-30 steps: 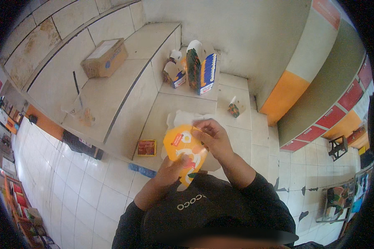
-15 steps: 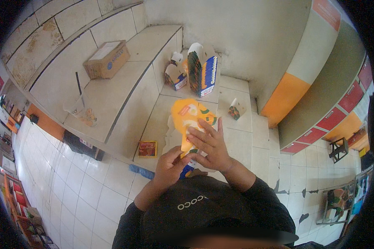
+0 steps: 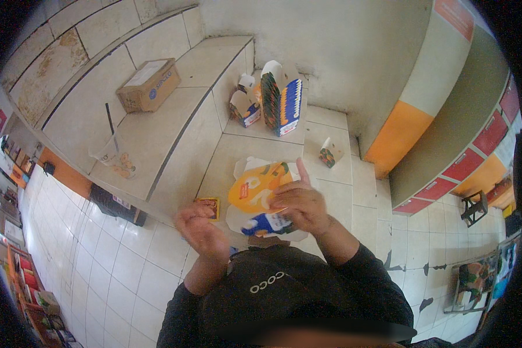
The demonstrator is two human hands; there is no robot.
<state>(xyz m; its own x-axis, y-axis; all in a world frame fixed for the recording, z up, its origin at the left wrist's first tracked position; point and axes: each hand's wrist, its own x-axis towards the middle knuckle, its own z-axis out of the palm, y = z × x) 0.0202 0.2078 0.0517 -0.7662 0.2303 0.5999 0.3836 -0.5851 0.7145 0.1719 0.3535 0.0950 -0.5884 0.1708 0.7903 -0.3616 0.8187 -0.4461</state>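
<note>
In front of me is a yellow printed cardboard piece (image 3: 250, 187) with a white drawing on it. My right hand (image 3: 304, 206) grips its right edge, with the index finger stretched out. Under it spreads a white flattened cardboard sheet (image 3: 235, 219) with a blue printed part (image 3: 265, 224). My left hand (image 3: 203, 232) is off the cardboard, slightly blurred, its fingers loosely bent and nothing visible in them. It hovers by a small red and yellow packet (image 3: 213, 207), covering part of it.
Folded printed boxes stand at the back: a tall one (image 3: 281, 101) and a smaller one (image 3: 245, 108). A small carton (image 3: 329, 153) sits to the right. On the ledge at left are a brown parcel (image 3: 149, 85) and a clear cup (image 3: 113, 153) with a black straw.
My left hand has let go of the yellow cardboard and moved left, over the packet. The yellow piece has tilted down flatter over the white sheet, still in my right hand.
</note>
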